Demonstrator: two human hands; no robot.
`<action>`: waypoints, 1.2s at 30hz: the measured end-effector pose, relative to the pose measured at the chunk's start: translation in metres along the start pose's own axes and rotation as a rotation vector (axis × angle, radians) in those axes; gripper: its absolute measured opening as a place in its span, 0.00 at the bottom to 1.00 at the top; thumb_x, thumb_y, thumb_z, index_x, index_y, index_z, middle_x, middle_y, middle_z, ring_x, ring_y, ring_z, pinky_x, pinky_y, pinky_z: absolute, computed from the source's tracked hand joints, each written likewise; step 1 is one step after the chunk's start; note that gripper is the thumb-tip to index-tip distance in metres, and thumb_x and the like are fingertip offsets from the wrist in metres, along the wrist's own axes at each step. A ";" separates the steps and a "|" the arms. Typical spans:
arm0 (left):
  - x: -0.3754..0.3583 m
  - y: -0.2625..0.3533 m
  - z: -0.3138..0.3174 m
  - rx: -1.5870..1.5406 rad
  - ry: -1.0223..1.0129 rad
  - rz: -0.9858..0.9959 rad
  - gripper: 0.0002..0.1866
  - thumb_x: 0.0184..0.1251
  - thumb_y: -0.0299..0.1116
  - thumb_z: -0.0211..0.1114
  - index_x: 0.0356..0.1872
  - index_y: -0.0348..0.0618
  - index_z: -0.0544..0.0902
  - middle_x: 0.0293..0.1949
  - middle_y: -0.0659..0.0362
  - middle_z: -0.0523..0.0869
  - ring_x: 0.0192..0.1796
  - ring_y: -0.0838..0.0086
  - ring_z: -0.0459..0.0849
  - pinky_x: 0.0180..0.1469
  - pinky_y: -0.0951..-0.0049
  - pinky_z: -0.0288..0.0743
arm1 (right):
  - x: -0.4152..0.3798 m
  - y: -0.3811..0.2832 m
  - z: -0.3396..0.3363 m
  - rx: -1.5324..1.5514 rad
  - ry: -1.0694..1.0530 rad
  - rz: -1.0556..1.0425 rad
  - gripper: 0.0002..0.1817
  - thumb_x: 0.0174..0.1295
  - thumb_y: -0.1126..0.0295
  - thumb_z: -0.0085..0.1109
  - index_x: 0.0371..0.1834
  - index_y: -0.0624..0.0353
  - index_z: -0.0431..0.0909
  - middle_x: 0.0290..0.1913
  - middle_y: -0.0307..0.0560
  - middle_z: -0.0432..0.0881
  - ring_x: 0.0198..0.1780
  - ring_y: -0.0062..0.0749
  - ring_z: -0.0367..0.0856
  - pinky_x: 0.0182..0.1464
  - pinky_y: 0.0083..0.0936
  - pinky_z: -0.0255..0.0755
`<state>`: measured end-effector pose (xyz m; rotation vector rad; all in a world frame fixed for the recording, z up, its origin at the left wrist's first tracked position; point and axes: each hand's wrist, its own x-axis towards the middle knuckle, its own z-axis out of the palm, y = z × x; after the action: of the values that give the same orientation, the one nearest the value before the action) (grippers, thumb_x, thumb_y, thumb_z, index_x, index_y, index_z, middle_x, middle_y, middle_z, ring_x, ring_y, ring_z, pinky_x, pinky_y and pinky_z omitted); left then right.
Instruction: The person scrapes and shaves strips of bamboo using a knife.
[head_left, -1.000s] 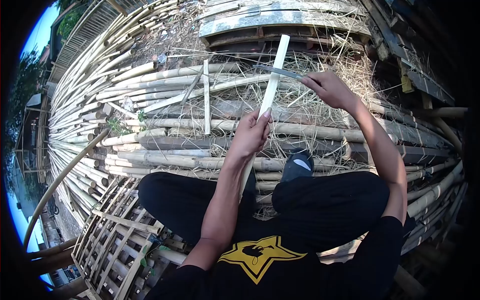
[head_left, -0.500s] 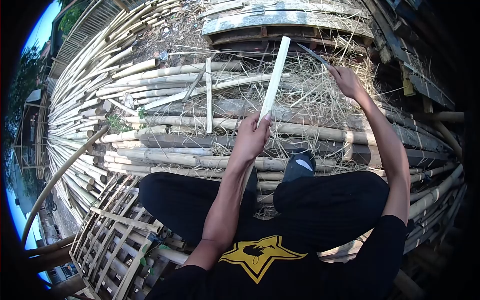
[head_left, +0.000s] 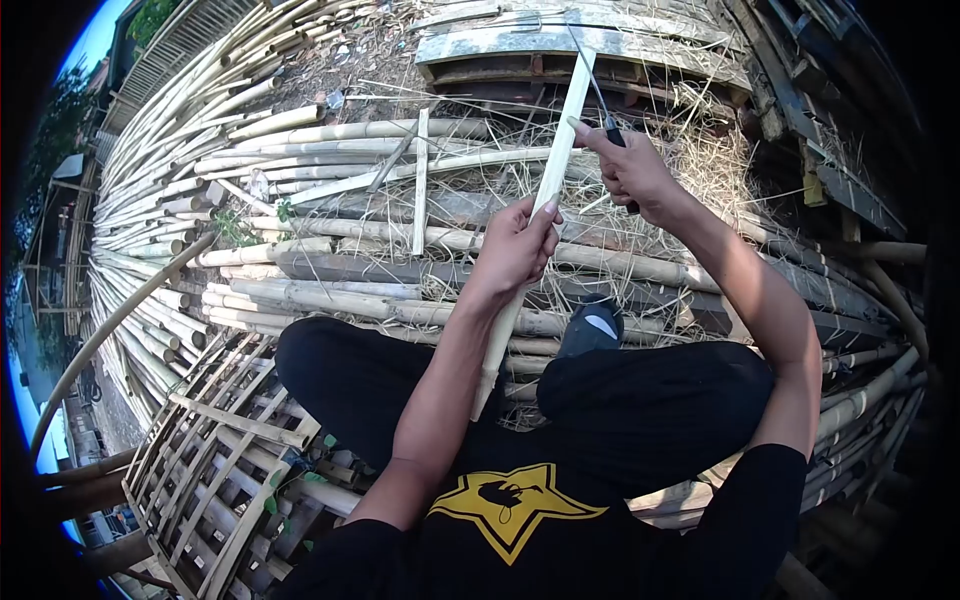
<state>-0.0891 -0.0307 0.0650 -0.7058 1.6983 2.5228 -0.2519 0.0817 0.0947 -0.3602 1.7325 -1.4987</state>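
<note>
My left hand (head_left: 518,245) is closed around a long pale bamboo strip (head_left: 562,150), which slants from my lap up toward the pallet. The strip's lower end rests near my knees. In my right hand (head_left: 640,175) is a knife with a black handle (head_left: 614,134), its thin blade pointing up and away beside the strip's far end. The blade seems close against the strip's edge, though contact is hard to tell. My right thumb or forefinger stretches out to the strip.
Bamboo poles (head_left: 350,148) lie stacked in front and to the left. A wooden pallet (head_left: 580,45) stands ahead, with shavings (head_left: 700,150) strewn before it. Another loose strip (head_left: 421,180) lies on the poles. A slatted bamboo frame (head_left: 215,470) is at lower left.
My right hand has moved left with the knife, from clear of the strip to beside it. The strip has shifted slightly, and more of its lower part shows below my left hand.
</note>
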 end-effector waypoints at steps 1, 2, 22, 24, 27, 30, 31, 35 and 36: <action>0.000 0.001 0.000 0.005 -0.001 0.007 0.14 0.76 0.43 0.53 0.37 0.41 0.73 0.15 0.69 0.68 0.10 0.88 0.58 0.12 0.84 0.51 | -0.002 -0.002 0.012 0.024 0.004 -0.003 0.17 0.67 0.54 0.59 0.30 0.55 0.71 0.14 0.24 0.58 0.12 0.09 0.52 0.13 0.16 0.45; 0.000 0.000 -0.003 0.003 -0.043 0.018 0.15 0.76 0.43 0.53 0.39 0.41 0.73 0.16 0.68 0.70 0.11 0.87 0.62 0.13 0.85 0.54 | -0.003 -0.003 0.021 0.047 0.007 -0.007 0.16 0.66 0.56 0.61 0.30 0.56 0.71 0.14 0.25 0.59 0.12 0.09 0.53 0.13 0.16 0.45; -0.032 -0.017 -0.029 0.103 -0.069 -0.142 0.15 0.68 0.44 0.65 0.35 0.42 0.77 0.17 0.70 0.73 0.16 0.87 0.69 0.17 0.83 0.60 | 0.066 -0.042 -0.052 0.103 0.281 -0.183 0.18 0.63 0.59 0.65 0.23 0.51 0.68 0.18 0.27 0.63 0.15 0.11 0.56 0.16 0.15 0.50; -0.029 -0.018 -0.027 0.097 -0.043 -0.149 0.15 0.67 0.44 0.65 0.34 0.42 0.77 0.16 0.70 0.71 0.15 0.88 0.66 0.16 0.83 0.56 | 0.063 -0.026 -0.053 0.073 0.313 -0.124 0.20 0.63 0.52 0.64 0.23 0.50 0.67 0.18 0.28 0.63 0.14 0.12 0.57 0.15 0.15 0.51; -0.024 -0.020 -0.020 0.098 0.018 -0.140 0.14 0.67 0.42 0.66 0.32 0.42 0.77 0.14 0.72 0.67 0.13 0.89 0.60 0.15 0.82 0.50 | 0.047 0.003 -0.043 -0.324 0.307 -0.179 0.26 0.67 0.44 0.52 0.26 0.57 0.70 0.17 0.37 0.66 0.17 0.22 0.64 0.21 0.26 0.59; -0.017 -0.022 -0.016 0.107 0.076 -0.120 0.14 0.63 0.40 0.70 0.32 0.41 0.77 0.12 0.73 0.66 0.12 0.89 0.59 0.14 0.82 0.47 | 0.022 0.033 -0.020 -0.633 0.136 -0.331 0.29 0.71 0.45 0.44 0.31 0.64 0.74 0.18 0.48 0.70 0.21 0.36 0.69 0.31 0.37 0.63; -0.015 -0.023 -0.017 0.102 0.086 -0.125 0.14 0.62 0.39 0.71 0.32 0.41 0.77 0.13 0.72 0.68 0.12 0.89 0.60 0.14 0.82 0.48 | 0.012 0.038 -0.012 -0.740 -0.001 -0.350 0.28 0.71 0.46 0.43 0.32 0.63 0.75 0.18 0.51 0.71 0.22 0.41 0.70 0.31 0.39 0.65; -0.005 -0.032 -0.024 0.046 0.181 -0.075 0.15 0.55 0.32 0.75 0.37 0.37 0.78 0.18 0.69 0.74 0.15 0.89 0.65 0.15 0.82 0.53 | -0.010 0.057 0.008 -1.034 -0.312 -0.345 0.25 0.72 0.48 0.42 0.34 0.60 0.75 0.22 0.60 0.75 0.27 0.55 0.75 0.34 0.46 0.69; -0.003 -0.034 -0.027 0.041 0.186 -0.083 0.15 0.55 0.32 0.75 0.37 0.37 0.78 0.18 0.69 0.74 0.15 0.89 0.65 0.15 0.82 0.53 | -0.011 0.062 0.009 -1.036 -0.344 -0.344 0.22 0.72 0.53 0.43 0.32 0.62 0.74 0.22 0.59 0.74 0.27 0.56 0.74 0.33 0.46 0.68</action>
<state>-0.0676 -0.0399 0.0286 -1.0138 1.7276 2.4274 -0.2207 0.0986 0.0417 -1.4028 2.0845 -0.5466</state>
